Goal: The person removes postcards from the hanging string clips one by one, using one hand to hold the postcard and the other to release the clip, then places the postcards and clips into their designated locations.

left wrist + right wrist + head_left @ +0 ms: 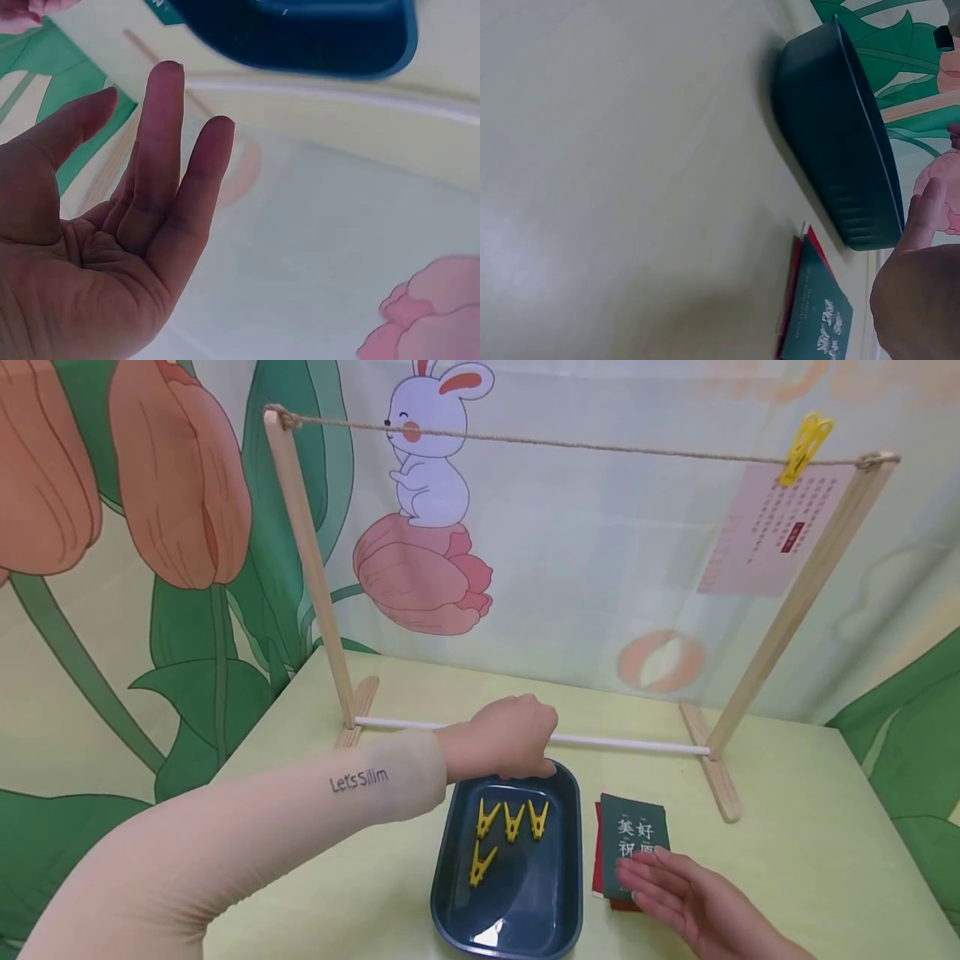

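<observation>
My left hand [512, 737] hovers over the far end of a dark blue tray [444, 893]. The left wrist view shows its fingers loosely bent, with nothing between them. Several yellow clothespins [512, 821] lie inside the tray. My right hand [693, 897] is nearest to a small stack of cards, palm turned inward and fingers extended, holding nothing. The top card is dark green [633, 814] with white characters, and red edges show beneath it; the fingertips overlap its lower part in the head view.
Behind the tray stands a wooden frame [311, 552] with a twine line [525, 440] across its top and a white rod [637, 744] near its base. A yellow clothespin [806, 447] on the line's right end holds a pink printed card [757, 543]. A patterned cloth hangs behind.
</observation>
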The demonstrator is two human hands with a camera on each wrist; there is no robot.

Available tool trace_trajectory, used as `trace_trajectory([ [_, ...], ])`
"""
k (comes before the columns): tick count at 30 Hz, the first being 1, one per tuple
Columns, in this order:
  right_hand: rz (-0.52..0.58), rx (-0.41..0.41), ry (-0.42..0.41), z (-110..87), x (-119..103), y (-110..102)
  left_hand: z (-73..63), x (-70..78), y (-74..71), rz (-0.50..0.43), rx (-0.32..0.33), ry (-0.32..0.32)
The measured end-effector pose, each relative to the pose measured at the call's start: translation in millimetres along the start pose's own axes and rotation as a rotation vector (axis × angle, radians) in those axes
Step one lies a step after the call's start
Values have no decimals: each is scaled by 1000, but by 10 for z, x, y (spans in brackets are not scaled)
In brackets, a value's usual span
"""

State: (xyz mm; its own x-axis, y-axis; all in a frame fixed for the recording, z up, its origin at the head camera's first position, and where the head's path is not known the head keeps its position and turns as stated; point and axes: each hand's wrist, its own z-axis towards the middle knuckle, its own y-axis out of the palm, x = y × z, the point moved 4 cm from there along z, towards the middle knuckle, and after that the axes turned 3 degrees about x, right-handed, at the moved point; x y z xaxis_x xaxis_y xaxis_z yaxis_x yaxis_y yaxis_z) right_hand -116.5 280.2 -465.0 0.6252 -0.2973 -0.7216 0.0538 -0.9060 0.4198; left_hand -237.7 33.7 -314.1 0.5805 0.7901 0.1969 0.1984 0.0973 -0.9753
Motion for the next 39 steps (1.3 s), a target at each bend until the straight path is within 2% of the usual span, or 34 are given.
trace_trajectory([
  [8, -17, -39, -50, 20, -169, 86, 116, 170, -290, -19, -28, 15],
  [16, -39, 39, -54, 39, -306, 168, 213, 350, -571, 15, -57, -19],
  [19, -47, 41, -70, 41, -349, 188, 251, 403, -679, 5, -53, -22],
  [27, -67, -46, -197, 2, -531, 235, 378, 586, -1025, -69, -8, -34],
  [33, -12, -53, -236, -34, -696, 295, 474, 727, -1298, -75, 45, -55],
  [39, 43, -151, -318, -61, -921, 401, 582, 835, -1597, -91, 116, -62],
])
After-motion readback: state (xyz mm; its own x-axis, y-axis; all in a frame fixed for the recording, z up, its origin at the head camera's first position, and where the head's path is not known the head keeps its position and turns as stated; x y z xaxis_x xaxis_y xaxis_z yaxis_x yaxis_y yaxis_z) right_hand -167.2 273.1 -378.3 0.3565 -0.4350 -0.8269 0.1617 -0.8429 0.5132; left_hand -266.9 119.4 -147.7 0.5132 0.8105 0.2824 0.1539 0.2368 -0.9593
